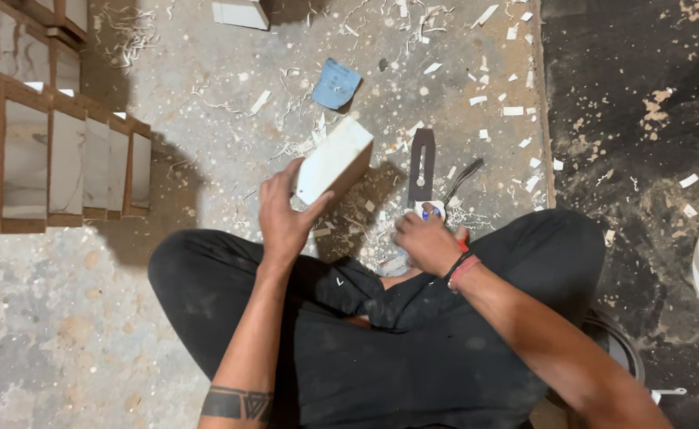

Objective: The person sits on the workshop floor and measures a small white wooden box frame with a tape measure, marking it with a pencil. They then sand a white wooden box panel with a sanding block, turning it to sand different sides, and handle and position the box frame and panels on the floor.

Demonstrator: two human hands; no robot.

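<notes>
A row of open wooden compartments [63, 159] is seen at nine o'clock on the floor [63, 318]; pale panels are set in them, and nothing else can be made out inside.

A white-faced block [333, 161] with brown wooden edges is held above the floor near the centre of the view, just above the knees of the seated person. Its long axis is tilted, the upper end pointing to about one o'clock and the lower end to about seven o'clock. The lower end is clamped in the left hand [283, 218], thumb on the white face and fingers wrapped behind it, so that grip is closed on the block.

The right hand [425, 238] is lowered to the floor at about four o'clock from the block. Its grip is curled around a small white and blue object [429, 210], of which only the top is shown; what it is cannot be told. A red and black band [462, 270] is worn on that wrist.

A dark flat tool [422, 163] is laid on the floor just beyond the right hand, its long axis running twelve to six o'clock. A blue scrap [335, 83] is seen at twelve o'clock, amid white shavings [302, 147] and offcuts scattered over the floor.
</notes>
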